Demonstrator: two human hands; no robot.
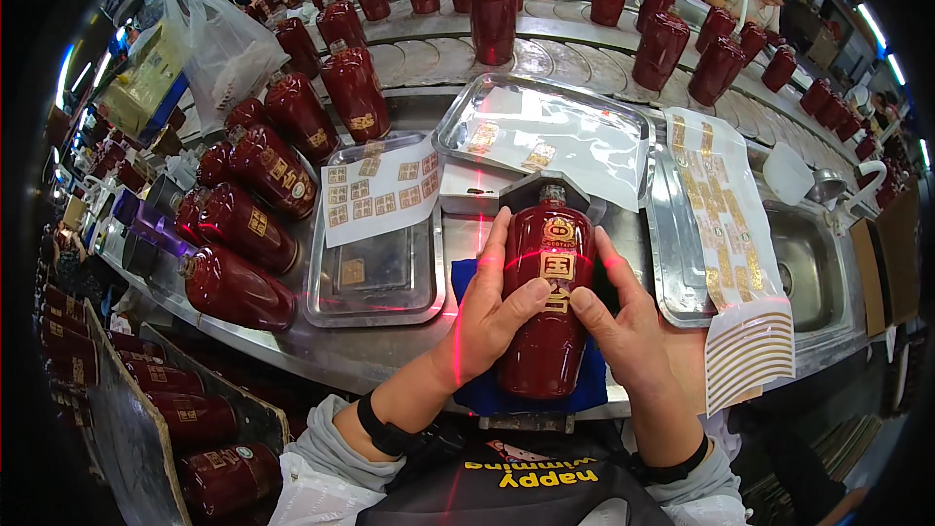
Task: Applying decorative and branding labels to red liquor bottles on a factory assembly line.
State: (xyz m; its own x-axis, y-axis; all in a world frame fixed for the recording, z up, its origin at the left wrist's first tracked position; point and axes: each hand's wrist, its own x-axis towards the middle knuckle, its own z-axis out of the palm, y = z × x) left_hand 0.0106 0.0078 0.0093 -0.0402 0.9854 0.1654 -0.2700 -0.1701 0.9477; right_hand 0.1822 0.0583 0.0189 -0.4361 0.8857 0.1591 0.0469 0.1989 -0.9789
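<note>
A dark red glossy bottle [542, 358] with gold labels lies tilted in front of me, its neck pointing away. My left hand [495, 307] is closed around its left side and my right hand [628, 329] around its right. Both thumbs press on the lowest gold label on its front. Beneath the bottle is a blue cloth [477, 393], and its neck rests by a grey angled holder [519, 197]. Red laser lines cross the bottle and my left wrist.
Left of me, a metal tray [390, 300] holds a sheet of gold stickers [380, 197], beside several red bottles [239, 287]. Ahead is another tray [506, 90]. On the right hang long sticker strips [721, 205], near a sink [813, 278]. Bottles stand on a curved conveyor [555, 58]; co-workers sit beyond.
</note>
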